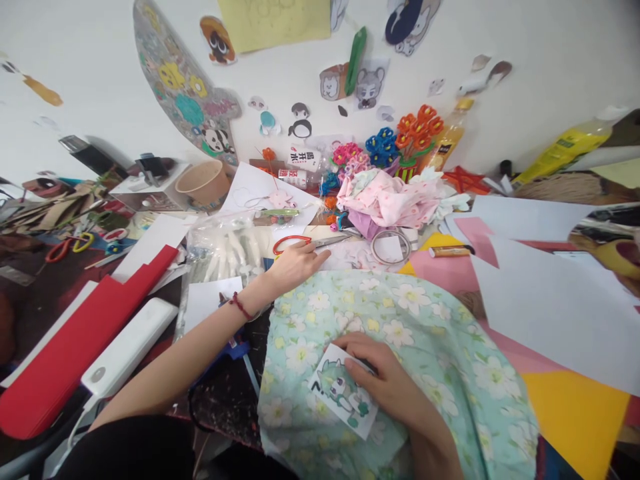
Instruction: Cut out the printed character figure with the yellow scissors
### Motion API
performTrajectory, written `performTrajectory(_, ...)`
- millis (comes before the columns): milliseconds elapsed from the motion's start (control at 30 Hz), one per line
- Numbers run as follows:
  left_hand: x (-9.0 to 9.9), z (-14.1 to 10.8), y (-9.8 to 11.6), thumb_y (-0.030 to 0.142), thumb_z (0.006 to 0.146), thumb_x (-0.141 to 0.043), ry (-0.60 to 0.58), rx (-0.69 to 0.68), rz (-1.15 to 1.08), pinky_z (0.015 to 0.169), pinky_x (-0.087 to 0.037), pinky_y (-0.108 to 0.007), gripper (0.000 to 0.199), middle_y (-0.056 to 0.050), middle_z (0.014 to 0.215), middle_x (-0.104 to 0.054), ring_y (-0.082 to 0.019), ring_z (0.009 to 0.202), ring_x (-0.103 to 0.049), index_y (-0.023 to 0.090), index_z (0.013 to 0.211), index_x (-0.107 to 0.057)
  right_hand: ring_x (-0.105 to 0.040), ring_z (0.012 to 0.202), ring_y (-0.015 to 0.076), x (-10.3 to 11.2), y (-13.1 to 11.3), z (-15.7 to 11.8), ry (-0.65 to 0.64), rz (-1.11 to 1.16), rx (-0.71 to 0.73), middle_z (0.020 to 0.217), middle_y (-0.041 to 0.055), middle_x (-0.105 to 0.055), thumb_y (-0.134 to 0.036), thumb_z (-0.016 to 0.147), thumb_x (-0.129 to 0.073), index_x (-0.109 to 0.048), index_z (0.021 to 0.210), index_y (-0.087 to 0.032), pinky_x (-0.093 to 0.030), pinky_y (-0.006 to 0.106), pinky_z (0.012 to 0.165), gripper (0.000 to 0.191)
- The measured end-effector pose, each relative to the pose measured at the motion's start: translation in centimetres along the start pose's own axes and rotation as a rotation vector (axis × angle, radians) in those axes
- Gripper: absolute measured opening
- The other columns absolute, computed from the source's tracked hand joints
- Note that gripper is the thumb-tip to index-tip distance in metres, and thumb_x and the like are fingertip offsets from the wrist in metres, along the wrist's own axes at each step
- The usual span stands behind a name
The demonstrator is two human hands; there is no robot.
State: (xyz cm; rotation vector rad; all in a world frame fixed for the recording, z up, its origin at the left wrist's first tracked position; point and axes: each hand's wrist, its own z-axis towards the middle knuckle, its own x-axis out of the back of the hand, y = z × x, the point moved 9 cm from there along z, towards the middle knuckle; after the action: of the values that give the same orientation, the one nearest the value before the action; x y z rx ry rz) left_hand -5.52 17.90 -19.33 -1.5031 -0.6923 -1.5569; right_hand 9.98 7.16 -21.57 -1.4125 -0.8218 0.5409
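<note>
My left hand [299,265] is stretched out over the far left edge of a green floral cloth [410,333], right at a pair of scissors [293,244] with red-orange handles. Its fingers partly cover the handles; whether they grip them is unclear. My right hand [375,373] rests on the cloth with its fingers pressed on a small white paper card [343,393] that shows a green and white cartoon character. The card lies tilted, its upper right part under the thumb and fingers.
Left of the cloth are a clear plastic bag [225,247], a white power bank [129,343] and a red folded piece [85,340]. Behind lie a tape ring [391,247] and pink cloth [387,197]. White sheets [555,300] and yellow paper [580,413] are at right.
</note>
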Motion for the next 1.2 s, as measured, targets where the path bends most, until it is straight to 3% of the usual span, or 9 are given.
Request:
performTrajectory(333,1.0,0.5,-2.5,0.031,0.1,-0.058,0.132,0.256,-0.214,0.087,-0.057,-0.041,0.025,-0.004,0.099,-0.069,-0.019,0.093,-0.068,0.016,0.118,-0.064,-0.064,0.103,0.0219,0.1,0.2,0.1,0.018,0.008,-0.019,0.108,0.0052,-0.072,-0.04,0.102,-0.049,-0.064,0.078,-0.021,-0.047,0.034,0.095,0.034)
performTrajectory(467,2.3,0.5,-3.5,0.03,0.098,-0.061,0.204,0.374,-0.387,0.081,-0.057,-0.036,0.023,-0.003,0.094,-0.071,-0.017,0.085,-0.068,0.016,0.116,-0.063,-0.058,0.08,0.0178,1.0,0.3,0.1,0.14,-0.03,-0.046,0.085,0.0024,-0.065,-0.042,0.102,-0.046,-0.057,0.074,-0.02,-0.046,0.029,0.074,0.037)
performTrajectory(600,3.6,0.5,-3.9,0.023,0.092,-0.066,0.265,0.394,-0.577,0.077,-0.054,-0.028,0.022,0.0,0.086,-0.076,-0.013,0.075,-0.066,0.02,0.113,-0.061,-0.048,0.061,0.016,2.3,0.2,-0.2,0.192,-0.341,-0.115,0.066,-0.0004,-0.053,-0.04,0.1,-0.05,-0.052,0.066,-0.021,-0.035,0.03,0.059,0.039)
performTrajectory(667,4.4,0.4,-3.7,0.024,0.091,-0.067,0.296,0.38,-0.659,0.075,-0.053,-0.026,0.024,0.001,0.086,-0.078,-0.012,0.073,-0.065,0.021,0.114,-0.06,-0.053,0.064,0.0182,3.6,-0.2,0.1,0.241,-0.483,-0.142,0.07,0.0015,-0.059,-0.042,0.098,-0.055,-0.059,0.071,-0.022,-0.037,0.032,0.061,0.034)
performTrajectory(767,5.9,0.2,-2.9,0.028,0.092,-0.066,0.339,0.359,-0.754,0.073,-0.052,-0.026,0.025,0.0,0.085,-0.078,-0.012,0.073,-0.065,0.02,0.115,-0.06,-0.062,0.079,0.024,6.6,-2.0,1.5,0.44,-0.581,-0.134,0.087,0.0066,-0.068,-0.04,0.095,-0.061,-0.069,0.099,-0.022,-0.045,0.037,0.072,0.021)
performTrajectory(900,8.2,-0.3,-1.6,0.03,0.092,-0.066,0.379,0.332,-0.815,0.073,-0.051,-0.026,0.024,0.0,0.086,-0.078,-0.012,0.076,-0.068,0.021,0.114,-0.061,-0.063,0.075,0.0204,8.1,-5.7,5.2,0.532,-0.545,0.084,0.097,0.0072,-0.073,-0.038,0.093,-0.064,-0.069,0.112,-0.021,-0.05,0.036,0.07,0.026)
performTrajectory(1000,9.4,-0.8,-1.4,0.03,0.093,-0.067,0.402,0.309,-0.812,0.074,-0.052,-0.026,0.023,0.0,0.087,-0.078,-0.012,0.078,-0.069,0.021,0.113,-0.061,-0.063,0.07,0.0176,8.0,-7.3,7.6,0.51,-0.57,0.197,0.089,0.0035,-0.074,-0.03,0.094,-0.063,-0.071,0.092,-0.022,-0.05,0.032,0.068,0.011)
performTrajectory(1067,9.8,-1.2,-1.6,0.03,0.094,-0.066,0.415,0.289,-0.792,0.074,-0.052,-0.026,0.023,0.0,0.086,-0.078,-0.012,0.076,-0.069,0.021,0.114,-0.061,-0.064,0.072,0.0182,8.1,-7.9,8.6,0.511,-0.617,0.254,0.086,0.0034,-0.073,-0.028,0.094,-0.064,-0.07,0.082,-0.022,-0.049,0.032,0.069,0.015)
performTrajectory(1200,9.7,-2.0,-2.0,0.03,0.095,-0.066,0.423,0.221,-0.712,0.076,-0.053,-0.026,0.024,-0.001,0.088,-0.079,-0.012,0.08,-0.071,0.02,0.116,-0.06,-0.069,0.089,0.0223,8.5,-7.9,10.4,0.501,-0.756,0.363,0.092,0.0057,-0.075,-0.028,0.097,-0.061,-0.071,0.084,-0.022,-0.05,0.034,0.077,0.018)
